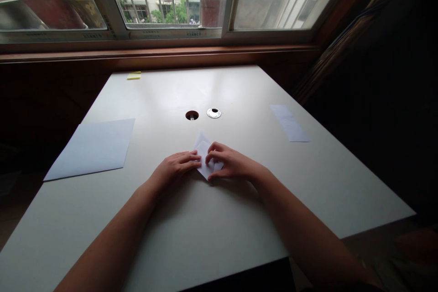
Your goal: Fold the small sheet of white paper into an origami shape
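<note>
A small piece of folded white paper (pixel 202 142), kite-shaped with its point facing the window, lies on the white table in front of me. My left hand (pixel 179 163) rests at the paper's left edge, fingers stretched out and lying flat on it; its thumb is hidden. From the right, my right hand (pixel 227 162) grips the paper with bent fingers and the thumb low near the bottom corner. These fingers cover much of the right half, so the folds under them are hard to make out.
On the white table (pixel 164 237), large white sheets (pixel 92 148) lie at left and a narrow paper strip (pixel 289 123) at right. Yellow sticky notes (pixel 134 75) sit at the far left. Beyond the paper are a round cable hole (pixel 192 115) and its metal cover (pixel 214 113).
</note>
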Tool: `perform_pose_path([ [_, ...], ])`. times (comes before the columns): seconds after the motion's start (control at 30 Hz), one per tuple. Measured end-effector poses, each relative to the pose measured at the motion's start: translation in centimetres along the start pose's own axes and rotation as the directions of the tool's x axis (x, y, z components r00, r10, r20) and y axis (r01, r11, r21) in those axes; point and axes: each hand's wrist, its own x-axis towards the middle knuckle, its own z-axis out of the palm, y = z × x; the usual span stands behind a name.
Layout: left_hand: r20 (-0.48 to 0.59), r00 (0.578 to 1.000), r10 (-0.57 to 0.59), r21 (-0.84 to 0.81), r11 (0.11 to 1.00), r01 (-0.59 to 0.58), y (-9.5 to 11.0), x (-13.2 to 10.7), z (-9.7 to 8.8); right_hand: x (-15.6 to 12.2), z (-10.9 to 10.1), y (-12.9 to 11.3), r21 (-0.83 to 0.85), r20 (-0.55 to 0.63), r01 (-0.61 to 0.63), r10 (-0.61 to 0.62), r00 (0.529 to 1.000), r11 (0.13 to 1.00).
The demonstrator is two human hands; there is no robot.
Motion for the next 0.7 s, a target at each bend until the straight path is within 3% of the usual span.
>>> perform_pose_path([
  [0.1, -0.152, 0.988, -0.02, -0.015, 1.0, 0.018, 0.1, 0.3, -0.3, 0.1, 0.0, 0.0, -0.013, -0.045, 0.05, -0.051, 0.998, 0.999],
  [0.23, -0.294, 0.946, -0.139, -0.121, 0.987, 0.108, 0.5, 0.6, -0.9, 0.2, 0.2, -0.1, -0.091, -0.097, 0.108, -0.117, 0.988, 0.99],
  [0.47, -0.392, 0.886, -0.247, -0.241, 0.957, 0.16, 1.3, 0.8, -1.5, 0.9, 1.0, 0.3, -0.288, -0.254, 0.163, -0.239, 0.937, 0.944],
  [0.63, -0.348, 0.895, -0.28, -0.331, 0.93, 0.162, 1.7, 1.1, -1.5, 0.8, 0.7, -0.4, -0.341, -0.334, 0.195, -0.313, 0.889, 0.919],
  [0.7, -0.337, 0.876, -0.345, -0.415, 0.89, 0.19, 1.7, 1.2, -1.3, 0.7, 0.5, -0.8, -0.356, -0.36, 0.18, -0.313, 0.879, 0.917],
])
